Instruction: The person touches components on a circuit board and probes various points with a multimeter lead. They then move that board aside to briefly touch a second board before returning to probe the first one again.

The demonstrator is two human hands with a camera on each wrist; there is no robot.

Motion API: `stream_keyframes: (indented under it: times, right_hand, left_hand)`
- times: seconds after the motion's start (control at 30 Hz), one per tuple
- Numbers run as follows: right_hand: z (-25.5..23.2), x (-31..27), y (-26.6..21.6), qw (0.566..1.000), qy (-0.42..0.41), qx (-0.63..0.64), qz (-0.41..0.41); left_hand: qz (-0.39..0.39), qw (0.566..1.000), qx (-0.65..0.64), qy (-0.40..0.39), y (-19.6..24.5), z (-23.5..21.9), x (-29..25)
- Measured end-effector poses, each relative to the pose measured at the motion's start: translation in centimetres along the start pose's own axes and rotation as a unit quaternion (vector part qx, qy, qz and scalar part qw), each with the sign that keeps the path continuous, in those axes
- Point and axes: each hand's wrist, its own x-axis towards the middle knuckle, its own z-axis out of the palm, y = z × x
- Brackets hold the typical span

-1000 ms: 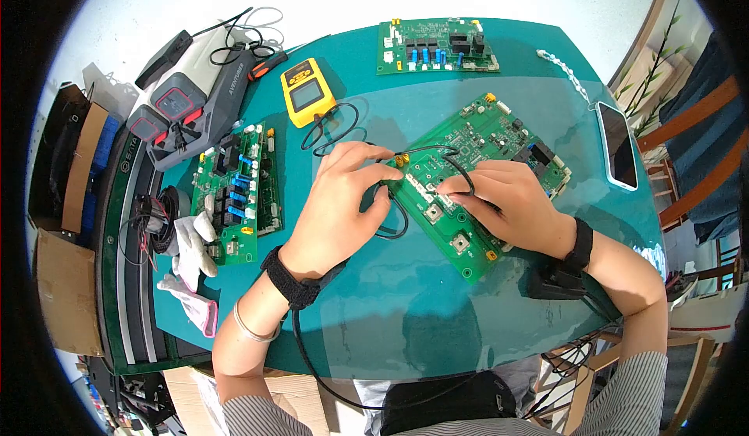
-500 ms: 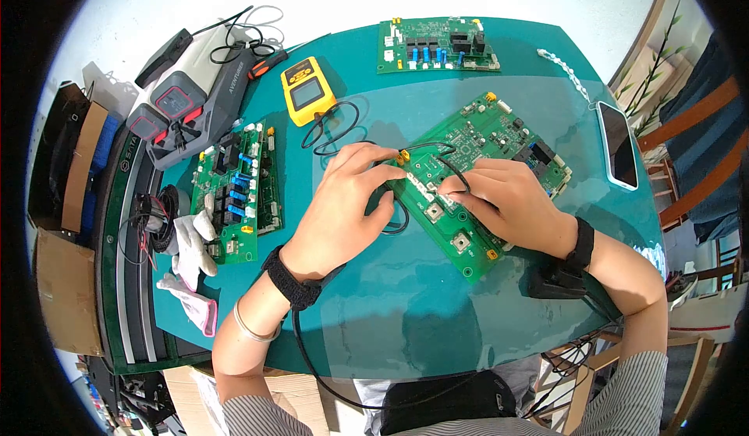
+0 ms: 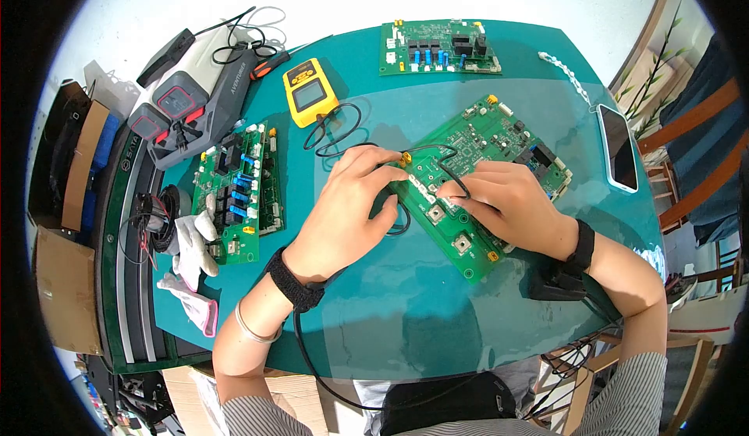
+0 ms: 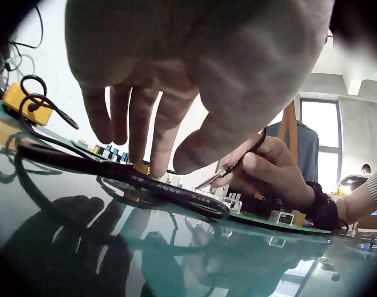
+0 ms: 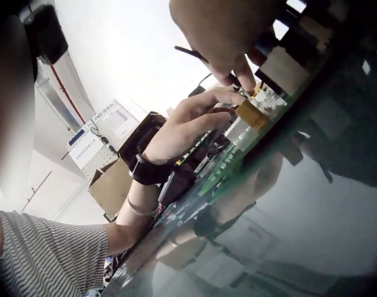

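A green circuit board (image 3: 468, 135) lies at an angle on the teal table mat, under both hands. My right hand (image 3: 515, 202) pinches a thin metal-tipped probe (image 4: 214, 178) on a black cable (image 3: 451, 172), its tip down by the white connectors (image 3: 421, 189) along the board's left edge. Most of the probe is hidden by the fingers. My left hand (image 3: 343, 209) rests its extended fingertips at that edge, beside a yellow connector (image 3: 405, 157), thumb apart. The cable runs by the left fingers toward a yellow handheld meter (image 3: 310, 94).
Another circuit board (image 3: 437, 46) lies at the back, and stacked boards (image 3: 234, 202) are at left beside white gloves (image 3: 193, 249). A grey power tool case (image 3: 195, 100) stands back left. A phone (image 3: 617, 147) lies at right. A black cable (image 3: 320, 385) trails from the left wrist.
The left hand has shifted slightly right, its thumb a little farther from the index finger. The right hand stays at nearly the same spot on the board.
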Motion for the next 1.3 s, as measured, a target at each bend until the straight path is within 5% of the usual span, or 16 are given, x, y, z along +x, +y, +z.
stream_keyframes:
  times: [1.3]
  right_hand:
    - [-0.03,0.07,-0.11,0.999,-0.018,0.013,0.041]
  left_hand:
    - [0.009,1.000,-0.001,0.000,-0.33,0.22,-0.02]
